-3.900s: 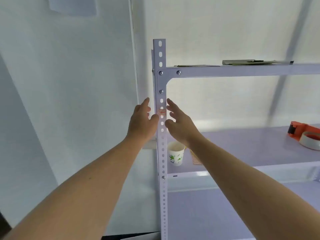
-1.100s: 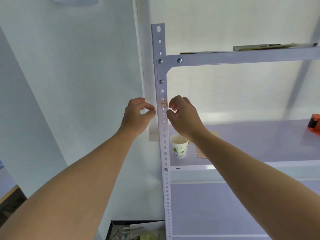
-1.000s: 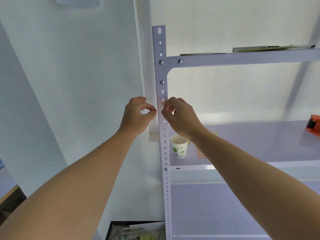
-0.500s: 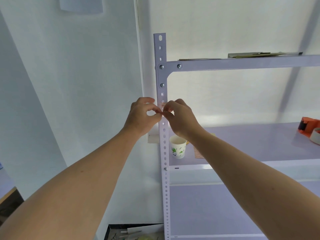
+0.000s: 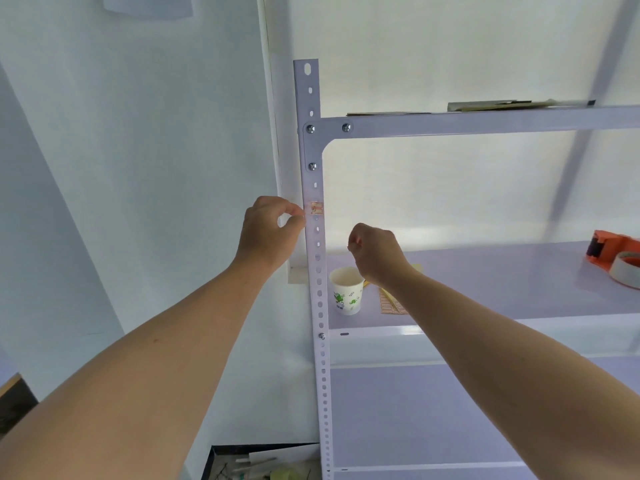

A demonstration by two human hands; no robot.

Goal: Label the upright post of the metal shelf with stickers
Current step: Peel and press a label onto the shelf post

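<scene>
Partway up the upright post [image 5: 308,147] sits the orange-printed sticker [image 5: 316,208]. The left hand [image 5: 268,233] pinches thumb and forefinger on the sticker's left end at the post's edge. The right hand [image 5: 377,252], right of the post and clear of it, is curled, nothing visible in it. Its forearm partly hides a sticker sheet [image 5: 389,306] beside the paper cup [image 5: 346,294]. A tape dispenser [image 5: 613,259] lies well right of the post.

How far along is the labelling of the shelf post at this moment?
Done: one orange sticker sits on the upright post. In hand: the left hand pinches at the post's edge beside that sticker; the right hand hangs curled, off the post. Remaining: more stickers wait on the sheet on the shelf, and the post below is bare.
</scene>
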